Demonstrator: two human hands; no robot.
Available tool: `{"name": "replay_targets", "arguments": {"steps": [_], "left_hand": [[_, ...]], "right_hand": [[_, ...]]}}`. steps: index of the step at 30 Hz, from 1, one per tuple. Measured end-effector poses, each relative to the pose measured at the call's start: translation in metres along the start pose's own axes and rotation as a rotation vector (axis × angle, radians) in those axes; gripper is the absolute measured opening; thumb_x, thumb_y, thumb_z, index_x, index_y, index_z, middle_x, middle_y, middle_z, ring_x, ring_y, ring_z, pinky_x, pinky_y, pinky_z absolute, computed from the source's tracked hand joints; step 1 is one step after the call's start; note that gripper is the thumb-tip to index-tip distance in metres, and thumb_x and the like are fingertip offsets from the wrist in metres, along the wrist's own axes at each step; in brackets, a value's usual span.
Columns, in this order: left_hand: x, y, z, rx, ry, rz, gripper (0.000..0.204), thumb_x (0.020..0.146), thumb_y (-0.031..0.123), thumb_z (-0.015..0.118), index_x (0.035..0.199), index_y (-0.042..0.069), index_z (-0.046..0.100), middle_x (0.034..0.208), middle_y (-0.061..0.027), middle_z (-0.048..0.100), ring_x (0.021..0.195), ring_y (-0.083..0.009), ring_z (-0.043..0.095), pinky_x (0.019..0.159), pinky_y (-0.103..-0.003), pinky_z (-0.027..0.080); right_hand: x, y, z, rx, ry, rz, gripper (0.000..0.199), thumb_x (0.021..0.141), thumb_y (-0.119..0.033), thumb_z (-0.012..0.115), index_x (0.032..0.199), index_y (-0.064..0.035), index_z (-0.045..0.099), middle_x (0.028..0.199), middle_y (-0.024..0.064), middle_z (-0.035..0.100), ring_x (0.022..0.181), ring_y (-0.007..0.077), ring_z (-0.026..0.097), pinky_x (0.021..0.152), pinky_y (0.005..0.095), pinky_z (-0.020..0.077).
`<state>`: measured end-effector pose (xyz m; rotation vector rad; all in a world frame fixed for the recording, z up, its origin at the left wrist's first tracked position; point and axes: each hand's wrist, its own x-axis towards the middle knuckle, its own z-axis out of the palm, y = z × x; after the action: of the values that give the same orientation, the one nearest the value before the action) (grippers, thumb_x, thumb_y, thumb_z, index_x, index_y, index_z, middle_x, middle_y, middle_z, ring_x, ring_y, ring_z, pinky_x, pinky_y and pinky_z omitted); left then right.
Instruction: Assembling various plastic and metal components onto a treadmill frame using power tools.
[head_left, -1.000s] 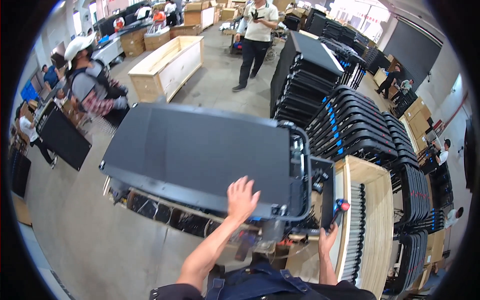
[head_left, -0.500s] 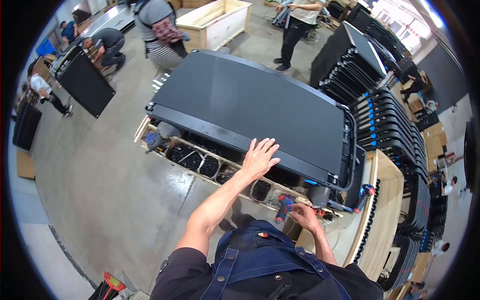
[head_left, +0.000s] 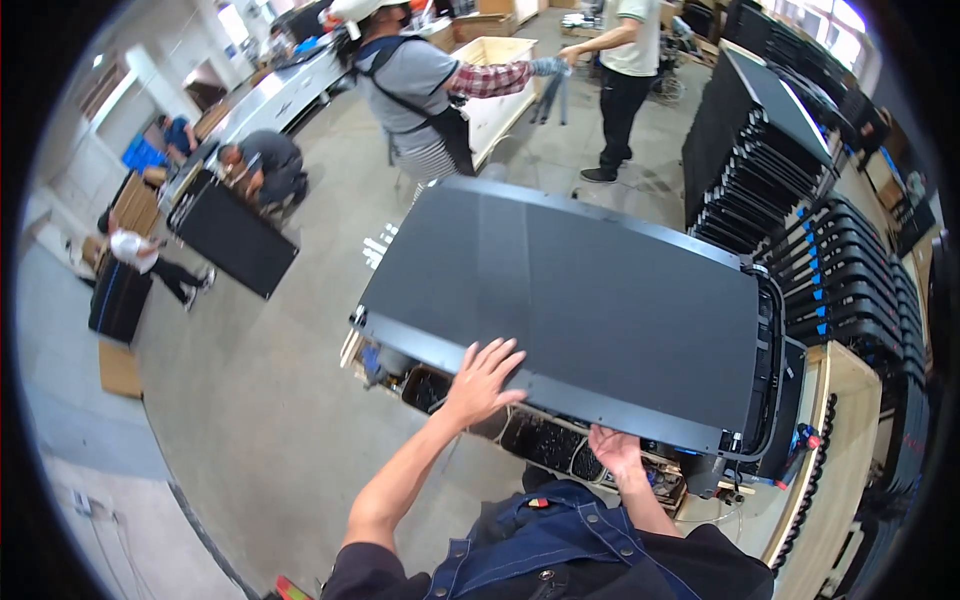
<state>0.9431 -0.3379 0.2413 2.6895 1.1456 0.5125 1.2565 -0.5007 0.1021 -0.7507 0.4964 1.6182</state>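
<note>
A treadmill deck (head_left: 620, 310) with a black belt and grey side rails lies on a wooden-edged bench in front of me. My left hand (head_left: 483, 385) rests flat on the near rail, left of its middle, fingers spread. Further right, my right hand (head_left: 616, 452) is palm up at the near rail's lower edge, gripping it from below. Its fingertips are partly hidden by the deck. Below that edge, bins of small black parts (head_left: 545, 440) stand in a row.
At the deck's right end lies a red-and-blue power tool (head_left: 797, 455), beside a long wooden crate (head_left: 850, 430). Stacked black decks (head_left: 755, 150) and frames (head_left: 840, 270) stand to the right. Two people (head_left: 415, 95) stand beyond the deck with grey parts between them; others work at far left.
My right hand has left the spot beside a red-and-blue cordless drill and moved to the deck's near edge. The left hand has shifted left along the rail. The whole view has shifted.
</note>
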Motion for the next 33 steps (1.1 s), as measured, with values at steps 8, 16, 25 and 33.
{"name": "replay_targets", "arguments": {"steps": [8, 16, 25, 33], "left_hand": [[0.013, -0.033, -0.006, 0.228, -0.169, 0.178, 0.086, 0.073, 0.022, 0.082, 0.151, 0.022, 0.046, 0.155, -0.0073, 0.043, 0.144, -0.0276, 0.040, 0.119, -0.054, 0.030], [-0.001, -0.043, 0.004, 0.300, -0.091, 0.264, 0.064, 0.088, 0.010, 0.059, 0.150, 0.017, 0.046, 0.155, -0.0105, 0.044, 0.142, -0.0304, 0.041, 0.117, -0.058, 0.030], [-0.020, -0.021, -0.073, 0.246, -0.049, 0.476, 0.059, 0.088, 0.014, 0.062, 0.146, 0.011, 0.051, 0.149, -0.0171, 0.050, 0.133, -0.0418, 0.050, 0.104, -0.063, 0.044], [-0.007, 0.038, -0.277, 0.133, 0.135, 0.715, 0.061, 0.069, 0.029, 0.084, 0.126, 0.017, 0.070, 0.119, -0.0065, 0.070, 0.102, -0.0244, 0.070, 0.087, -0.039, 0.058]], "right_hand": [[-0.031, 0.015, 0.039, -0.241, -0.305, 0.018, 0.021, 0.095, -0.008, 0.064, 0.116, -0.0098, 0.066, 0.128, 0.0108, 0.066, 0.128, 0.0316, 0.057, 0.104, 0.0471, 0.0501], [-0.043, 0.026, 0.059, -0.188, -0.294, 0.019, 0.019, 0.085, -0.001, 0.074, 0.103, -0.0054, 0.070, 0.125, 0.0129, 0.066, 0.134, 0.0333, 0.052, 0.109, 0.0488, 0.0468], [-0.121, 0.035, 0.068, -0.345, -0.228, -0.127, 0.008, 0.091, -0.012, 0.075, 0.095, -0.0131, 0.069, 0.078, -0.0026, 0.062, 0.065, 0.0145, 0.060, 0.084, 0.0469, 0.0579], [-0.303, 0.031, 0.173, -0.745, -0.400, -0.752, 0.072, 0.084, -0.026, 0.078, 0.137, 0.0072, 0.043, 0.076, 0.0167, 0.065, 0.058, 0.0253, 0.065, 0.073, 0.0456, 0.0613]]}}
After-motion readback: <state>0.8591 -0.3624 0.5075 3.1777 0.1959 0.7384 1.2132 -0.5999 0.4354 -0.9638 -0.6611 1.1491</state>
